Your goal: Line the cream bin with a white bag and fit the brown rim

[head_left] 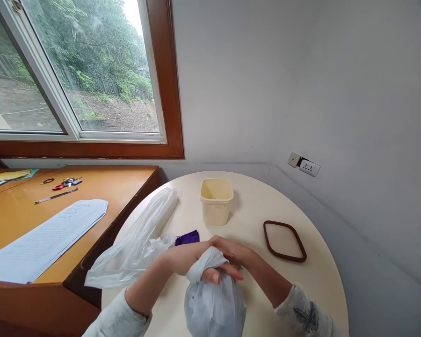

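A filled white plastic bag (pixel 215 306) sits at the near edge of the round table, bulging, with its neck twisted into a thick loop. My left hand (pixel 192 260) is closed at the twisted neck, which wraps over it, and some fingertips poke out below the loop. From the other side my right hand (pixel 228 245) crosses over at the same neck, its fingers bent and partly hidden behind the left hand and the plastic. What fills the bag is hidden. Just beyond my left hand lies a folded purple cloth-like piece (pixel 187 238).
An open cream plastic tub (pixel 216 213) stands at the back of the round table (pixel 259 196). Right of it lies a brown rounded-square ring (pixel 284 256); left, a crumpled clear plastic bag (pixel 140 243). Papers (pixel 52 234), a pen (pixel 56 196) and scissors (pixel 65 184) lie on the wooden desk.
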Demonstrator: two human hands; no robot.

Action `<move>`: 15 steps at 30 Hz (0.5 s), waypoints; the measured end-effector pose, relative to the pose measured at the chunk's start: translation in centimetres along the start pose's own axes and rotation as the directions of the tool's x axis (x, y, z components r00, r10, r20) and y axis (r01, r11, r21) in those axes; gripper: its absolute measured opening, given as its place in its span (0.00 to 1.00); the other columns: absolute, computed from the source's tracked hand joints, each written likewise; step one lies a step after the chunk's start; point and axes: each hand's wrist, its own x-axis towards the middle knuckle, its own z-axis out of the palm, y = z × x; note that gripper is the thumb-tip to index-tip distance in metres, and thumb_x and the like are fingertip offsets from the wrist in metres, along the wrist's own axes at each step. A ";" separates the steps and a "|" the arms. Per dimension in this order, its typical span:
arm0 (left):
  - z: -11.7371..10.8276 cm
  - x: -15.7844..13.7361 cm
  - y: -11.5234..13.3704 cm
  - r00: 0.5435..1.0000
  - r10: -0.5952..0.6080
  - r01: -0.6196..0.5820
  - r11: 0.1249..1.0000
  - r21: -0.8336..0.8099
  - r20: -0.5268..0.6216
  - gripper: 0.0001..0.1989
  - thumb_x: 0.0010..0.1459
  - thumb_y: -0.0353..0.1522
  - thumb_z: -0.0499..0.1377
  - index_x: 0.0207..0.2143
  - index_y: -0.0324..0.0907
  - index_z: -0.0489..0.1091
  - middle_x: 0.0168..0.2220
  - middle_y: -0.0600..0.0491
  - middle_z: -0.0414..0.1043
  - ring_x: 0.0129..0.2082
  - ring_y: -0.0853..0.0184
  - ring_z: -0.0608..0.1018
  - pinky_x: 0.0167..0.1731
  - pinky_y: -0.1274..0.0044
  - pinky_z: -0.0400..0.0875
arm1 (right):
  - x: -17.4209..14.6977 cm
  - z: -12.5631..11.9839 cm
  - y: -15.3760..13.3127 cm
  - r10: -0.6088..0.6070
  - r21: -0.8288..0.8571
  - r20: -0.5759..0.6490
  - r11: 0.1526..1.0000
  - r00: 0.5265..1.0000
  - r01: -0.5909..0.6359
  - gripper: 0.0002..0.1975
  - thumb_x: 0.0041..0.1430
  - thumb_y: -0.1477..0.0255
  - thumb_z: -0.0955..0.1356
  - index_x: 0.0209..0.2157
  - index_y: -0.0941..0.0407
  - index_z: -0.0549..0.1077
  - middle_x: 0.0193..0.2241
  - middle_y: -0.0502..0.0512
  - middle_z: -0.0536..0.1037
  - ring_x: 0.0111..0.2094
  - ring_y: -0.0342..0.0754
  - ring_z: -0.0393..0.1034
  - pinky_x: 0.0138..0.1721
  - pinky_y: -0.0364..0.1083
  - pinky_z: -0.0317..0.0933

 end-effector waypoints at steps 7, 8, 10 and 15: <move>2.2 1.2 -2.2 0.871 -0.011 -0.057 0.991 -0.123 -0.492 0.22 0.48 0.45 0.59 0.42 0.42 0.73 0.41 0.49 0.66 0.45 0.61 0.67 0.48 0.73 0.61 | -1.0 -1.3 -0.1 -0.259 -0.426 -0.420 0.902 0.870 0.063 0.09 0.53 0.74 0.62 0.20 0.58 0.64 0.24 0.47 0.68 0.28 0.41 0.61 0.30 0.41 0.53; 2.7 1.5 -2.8 0.829 -0.009 -0.080 0.988 -0.135 -0.559 0.24 0.47 0.45 0.60 0.44 0.42 0.71 0.43 0.48 0.64 0.45 0.62 0.66 0.48 0.73 0.60 | -1.1 -1.3 -0.2 -0.283 -0.519 -0.477 0.855 0.832 -0.006 0.09 0.53 0.74 0.62 0.20 0.58 0.64 0.24 0.48 0.69 0.27 0.41 0.62 0.32 0.42 0.53; 3.6 2.1 -3.8 0.753 0.002 -0.130 0.981 -0.147 -0.657 0.25 0.48 0.46 0.59 0.46 0.42 0.70 0.45 0.47 0.61 0.46 0.62 0.65 0.50 0.72 0.59 | -1.3 -1.2 -0.3 -0.331 -0.650 -0.536 0.748 0.776 -0.130 0.09 0.53 0.77 0.61 0.21 0.57 0.65 0.25 0.49 0.71 0.27 0.42 0.63 0.35 0.44 0.52; 4.8 2.9 -4.6 0.616 -0.025 -0.177 0.969 -0.170 -0.787 0.23 0.53 0.46 0.54 0.45 0.40 0.71 0.50 0.45 0.58 0.52 0.59 0.62 0.54 0.70 0.54 | -2.0 -1.2 -0.7 -0.481 -0.804 -0.520 0.555 0.706 -0.215 0.06 0.46 0.82 0.63 0.27 0.57 0.66 0.27 0.51 0.72 0.31 0.46 0.64 0.41 0.47 0.51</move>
